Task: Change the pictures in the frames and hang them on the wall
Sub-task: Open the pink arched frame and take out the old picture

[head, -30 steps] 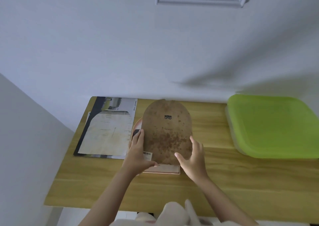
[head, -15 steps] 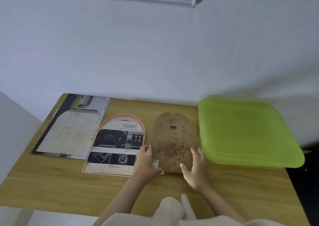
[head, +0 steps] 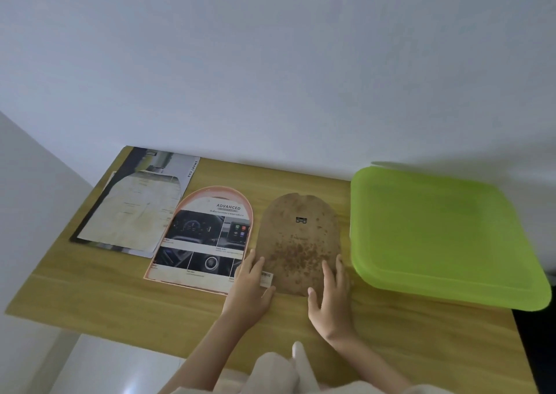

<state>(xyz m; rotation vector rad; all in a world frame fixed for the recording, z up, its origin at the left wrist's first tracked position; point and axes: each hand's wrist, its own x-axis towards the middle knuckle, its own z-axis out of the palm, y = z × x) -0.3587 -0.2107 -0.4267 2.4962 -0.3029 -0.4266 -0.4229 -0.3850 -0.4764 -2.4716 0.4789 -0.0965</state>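
Off the arched frame (head: 200, 237) now, the brown backing board (head: 299, 241) lies flat on the surface (head: 126, 300) beside it; left hand (head: 251, 288) and right hand (head: 331, 294) rest on its lower corners, fingers straight.

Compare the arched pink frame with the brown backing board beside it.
The arched pink frame shows a printed car-interior picture; the brown backing board is plain, speckled, with a small hanger. Both hands, left hand and right hand, rest on the board; only the left overlaps the frame's corner. Both lie flat, arch-topped.
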